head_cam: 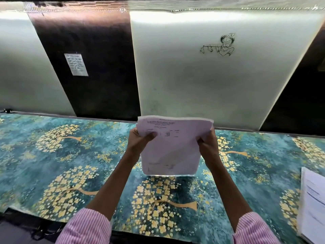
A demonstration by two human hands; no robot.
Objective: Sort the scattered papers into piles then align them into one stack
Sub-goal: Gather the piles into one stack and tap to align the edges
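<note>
Stack of papers held upright over the middle of the desk, printed side toward the camera, text at the top of the front sheet too small to read. Left grip closed on the stack's left edge near the top, thumb across the front pg, fingers behind. Right grip closed on the right edge, a bit lower, thumb curled on the front & fingers wrapped round the back. Top edges of the sheets not quite flush, a few corners stick out at upper right. Btm edge sits low by the desk surface; can't tell if it touches or hangs just above.

Desk covered w/ a teal cloth printed w/ yellow flowering trees. Second pile of papers lies flat at the near right edge, well apart from the held stack, partly cut off by the frame.

Both forearms reach out from pink-and-white striped sleeves, left sleeve & right sleeve, rolled up near the elbows.

Far side: wall of white panels & dark brown panels. Small printed sheet stuck on the dark panel at far left. Line drawing of a flute player on the white panel behind the stack
</note>
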